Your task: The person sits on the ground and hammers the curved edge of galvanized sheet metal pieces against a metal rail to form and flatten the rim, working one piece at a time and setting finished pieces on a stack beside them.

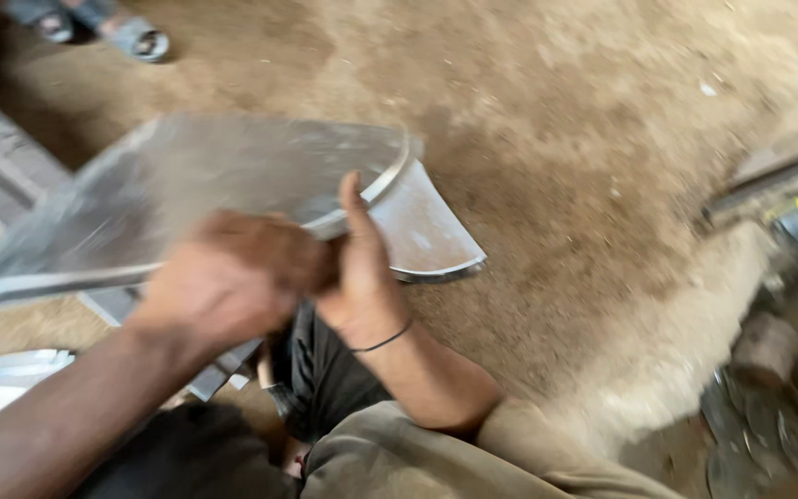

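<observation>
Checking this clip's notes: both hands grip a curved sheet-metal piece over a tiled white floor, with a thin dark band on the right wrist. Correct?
Not quite. The floor is bare brown dirt, not white tile, as the head view shows. The rest holds: the left hand and right hand grip the curved sheet-metal piece, and a thin dark band circles the right wrist.

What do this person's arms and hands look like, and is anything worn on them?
Both hands are bare, with no gloves. The right hand has a thin dark band around its wrist, and a khaki sleeve is pushed up near the elbow. The left hand and its forearm show no band, watch or sleeve. The view is blurred, so finer marks cannot be made out.
</observation>
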